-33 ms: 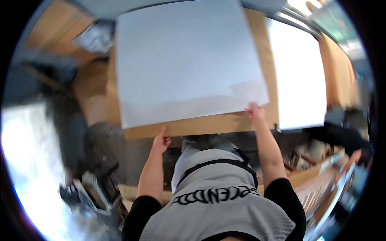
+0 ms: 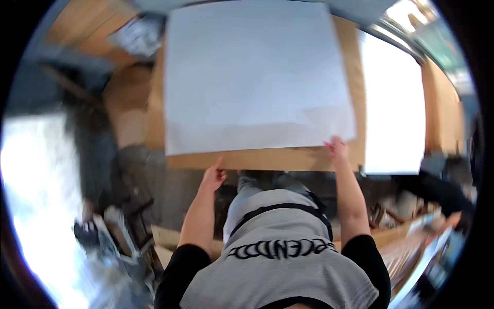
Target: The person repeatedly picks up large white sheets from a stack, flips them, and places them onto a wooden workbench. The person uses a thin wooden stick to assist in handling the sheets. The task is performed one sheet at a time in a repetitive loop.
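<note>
A large white sheet (image 2: 257, 77) lies over a bigger brown cardboard sheet (image 2: 247, 160), which shows along its near edge and both sides. At the white sheet's near right corner, my right hand (image 2: 337, 148) pinches its edge between thumb and fingers. My left hand (image 2: 213, 176) is at the cardboard's near edge, left of the middle. Its index finger points forward and just overlaps that edge, while the other fingers are loosely curled. I see nothing held in it.
To the right lies a second white sheet (image 2: 393, 103), with brown cardboard (image 2: 442, 108) beyond it. A crumpled pale bundle (image 2: 136, 37) rests at the far left. A person's dark sleeve (image 2: 437, 183) shows at the right. Wooden pieces (image 2: 396, 247) and clutter (image 2: 110, 237) are near me.
The view has shifted, so the sheets appear slightly further right. Both hands remain at the near edge, the right one still pinching the white sheet.
</note>
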Action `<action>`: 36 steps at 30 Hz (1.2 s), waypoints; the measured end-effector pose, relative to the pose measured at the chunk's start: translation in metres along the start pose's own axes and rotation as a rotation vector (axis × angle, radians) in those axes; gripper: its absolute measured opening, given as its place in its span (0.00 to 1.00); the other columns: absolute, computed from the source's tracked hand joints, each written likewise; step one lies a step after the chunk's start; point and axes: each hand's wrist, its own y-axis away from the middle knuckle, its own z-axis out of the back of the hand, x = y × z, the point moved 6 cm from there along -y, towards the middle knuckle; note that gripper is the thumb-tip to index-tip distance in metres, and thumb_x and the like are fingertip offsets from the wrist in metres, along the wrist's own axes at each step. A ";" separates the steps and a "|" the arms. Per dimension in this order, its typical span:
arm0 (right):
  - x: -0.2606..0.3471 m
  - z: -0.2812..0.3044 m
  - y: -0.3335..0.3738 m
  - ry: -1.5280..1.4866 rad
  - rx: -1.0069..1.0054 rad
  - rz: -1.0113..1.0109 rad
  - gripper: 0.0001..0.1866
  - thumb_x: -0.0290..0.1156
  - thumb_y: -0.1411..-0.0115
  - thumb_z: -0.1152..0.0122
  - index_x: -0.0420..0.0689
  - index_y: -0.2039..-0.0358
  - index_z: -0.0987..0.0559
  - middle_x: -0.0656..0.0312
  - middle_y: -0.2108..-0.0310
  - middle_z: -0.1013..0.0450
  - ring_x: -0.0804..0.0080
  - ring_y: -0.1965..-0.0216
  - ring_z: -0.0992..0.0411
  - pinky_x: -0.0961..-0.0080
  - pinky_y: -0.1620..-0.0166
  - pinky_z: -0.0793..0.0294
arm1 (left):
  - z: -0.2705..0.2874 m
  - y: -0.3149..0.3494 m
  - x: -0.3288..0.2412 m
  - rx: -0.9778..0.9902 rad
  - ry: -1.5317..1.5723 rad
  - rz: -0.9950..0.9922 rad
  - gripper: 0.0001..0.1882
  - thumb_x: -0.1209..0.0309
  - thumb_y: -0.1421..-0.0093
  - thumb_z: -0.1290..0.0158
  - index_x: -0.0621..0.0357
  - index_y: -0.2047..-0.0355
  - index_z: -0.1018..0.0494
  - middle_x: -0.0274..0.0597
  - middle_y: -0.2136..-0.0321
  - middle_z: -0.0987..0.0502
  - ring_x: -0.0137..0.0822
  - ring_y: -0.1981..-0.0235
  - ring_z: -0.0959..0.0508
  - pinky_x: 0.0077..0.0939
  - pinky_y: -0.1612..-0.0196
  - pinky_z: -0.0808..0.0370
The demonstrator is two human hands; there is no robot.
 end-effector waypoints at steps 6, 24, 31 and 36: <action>0.012 0.040 0.043 0.130 -0.003 0.068 0.12 0.36 0.45 0.47 0.44 0.67 0.36 0.66 0.76 0.31 0.71 0.72 0.25 0.87 0.90 0.53 | 0.005 0.033 -0.012 0.077 0.068 -0.121 0.13 0.60 0.49 0.45 0.49 0.68 0.36 0.31 0.78 0.32 0.26 0.85 0.34 0.20 0.84 0.36; 0.007 0.121 0.061 0.229 -0.117 0.118 0.14 0.39 0.47 0.44 0.45 0.73 0.36 0.64 0.81 0.30 0.75 0.76 0.26 0.86 0.89 0.51 | 0.046 0.019 -0.058 0.053 0.256 -0.244 0.16 0.58 0.48 0.48 0.54 0.67 0.36 0.32 0.80 0.35 0.28 0.83 0.34 0.22 0.81 0.35; -0.003 0.130 0.055 0.198 -0.163 0.109 0.13 0.39 0.48 0.43 0.45 0.74 0.34 0.63 0.76 0.30 0.76 0.77 0.28 0.86 0.88 0.51 | 0.047 0.023 -0.065 0.017 0.239 -0.237 0.15 0.59 0.47 0.48 0.55 0.67 0.36 0.34 0.80 0.35 0.29 0.82 0.34 0.23 0.81 0.35; -0.012 0.188 0.036 -0.007 -0.399 0.229 0.13 0.34 0.48 0.43 0.37 0.68 0.29 0.58 0.70 0.30 0.70 0.77 0.28 0.83 0.83 0.31 | 0.040 0.009 -0.066 0.056 0.223 -0.210 0.12 0.62 0.45 0.50 0.57 0.73 0.38 0.36 0.82 0.40 0.28 0.83 0.38 0.22 0.83 0.40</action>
